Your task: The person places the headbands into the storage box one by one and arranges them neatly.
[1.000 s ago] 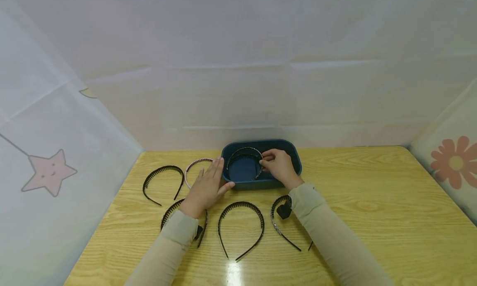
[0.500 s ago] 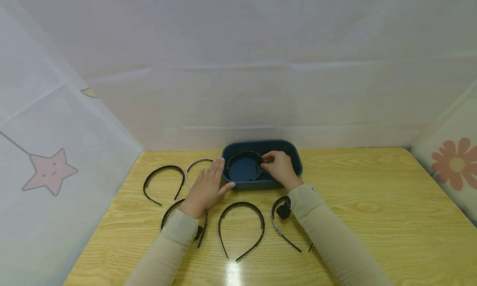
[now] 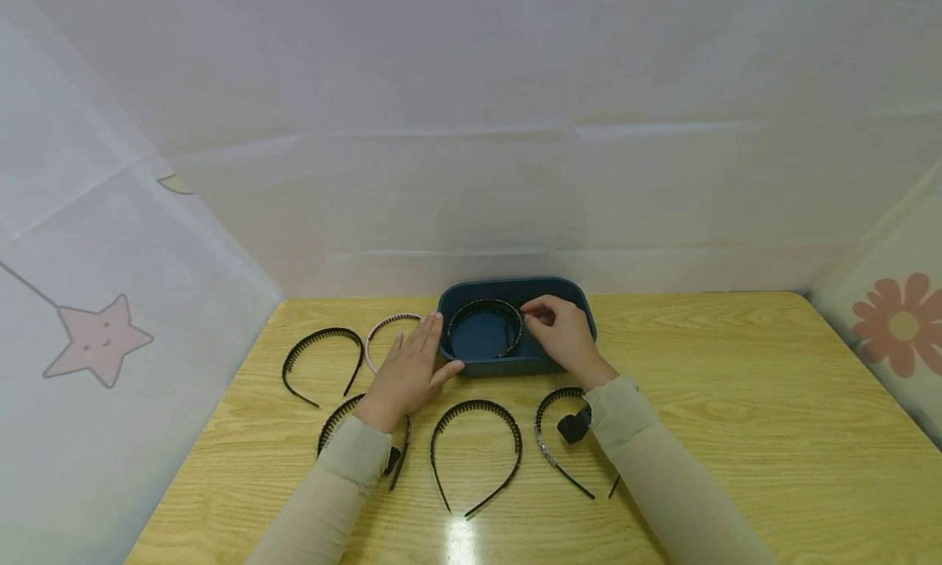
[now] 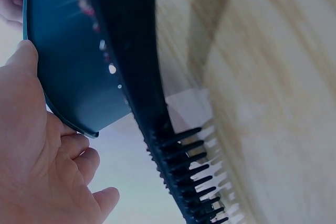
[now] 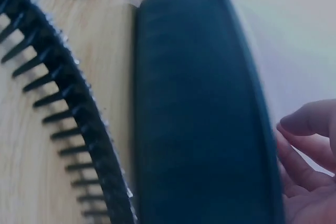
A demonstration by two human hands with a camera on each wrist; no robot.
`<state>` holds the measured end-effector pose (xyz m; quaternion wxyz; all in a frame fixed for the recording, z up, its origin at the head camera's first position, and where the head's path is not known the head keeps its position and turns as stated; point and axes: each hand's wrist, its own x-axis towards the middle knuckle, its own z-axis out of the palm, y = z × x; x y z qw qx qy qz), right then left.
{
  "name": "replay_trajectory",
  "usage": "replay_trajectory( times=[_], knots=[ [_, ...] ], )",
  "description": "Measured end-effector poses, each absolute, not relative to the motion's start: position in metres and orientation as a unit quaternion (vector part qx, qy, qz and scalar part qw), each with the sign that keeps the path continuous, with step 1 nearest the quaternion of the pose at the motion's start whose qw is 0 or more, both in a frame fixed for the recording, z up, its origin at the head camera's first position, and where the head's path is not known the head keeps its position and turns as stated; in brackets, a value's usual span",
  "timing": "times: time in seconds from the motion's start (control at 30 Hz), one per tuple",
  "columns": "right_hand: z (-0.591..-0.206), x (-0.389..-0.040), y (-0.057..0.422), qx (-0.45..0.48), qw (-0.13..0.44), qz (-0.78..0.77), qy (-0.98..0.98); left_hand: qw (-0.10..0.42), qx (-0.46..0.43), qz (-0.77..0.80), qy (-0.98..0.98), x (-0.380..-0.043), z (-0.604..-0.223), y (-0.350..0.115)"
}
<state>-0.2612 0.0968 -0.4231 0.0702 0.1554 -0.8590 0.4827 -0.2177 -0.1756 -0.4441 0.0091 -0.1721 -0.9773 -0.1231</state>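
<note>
In the head view a dark blue box (image 3: 577, 324) stands at the table's back edge. A black toothed headband (image 3: 486, 305) with a patterned band is inside it, toward the left end. My right hand (image 3: 565, 336) is over the box's right half, its loosely bent thumb and fingertips just right of the headband and apparently apart from it. No headband shows between these fingers (image 5: 302, 121) in the right wrist view. My left hand (image 3: 408, 365) rests against the box's left end with straight fingers, the thumb at the front corner; the left wrist view shows the thumb (image 4: 23, 59) on the rim.
Several headbands lie on the wooden table (image 3: 736, 401): a black one (image 3: 324, 333) at the left, a pink one (image 3: 401, 315), a black one (image 3: 478, 403) in front, one under my left forearm and a silver-decorated one (image 3: 543, 446) partly under my right. A pale cloth hangs behind.
The headband in the box has lowered from a raised tilt to lying down inside. My right hand has let go and shifted slightly right. My left hand stays put.
</note>
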Motion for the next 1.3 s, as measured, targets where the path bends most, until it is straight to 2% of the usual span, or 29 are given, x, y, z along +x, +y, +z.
replay_trajectory(
  times=[0.2,0.53,0.7,1.03,1.3],
  knots=[
    [-0.417,-0.249,0.115,0.177,0.051,0.475,-0.86,0.012,-0.173,-0.122,-0.977,-0.217,-0.444,-0.175],
    [-0.397,-0.231,0.154,0.234,-0.025,0.403,-0.884,0.01,-0.172,-0.125,-0.977,-0.218,-0.445,-0.176],
    [-0.393,-0.224,0.168,0.267,-0.038,0.375,-0.887,0.01,-0.172,-0.126,-0.977,-0.218,-0.445,-0.177],
    [-0.398,-0.217,0.181,0.253,-0.11,0.35,-0.895,0.006,-0.172,-0.128,-0.977,-0.217,-0.442,-0.175],
    [-0.406,-0.215,0.183,0.259,-0.131,0.313,-0.904,0.004,-0.171,-0.127,-0.977,-0.218,-0.442,-0.175]
  ],
)
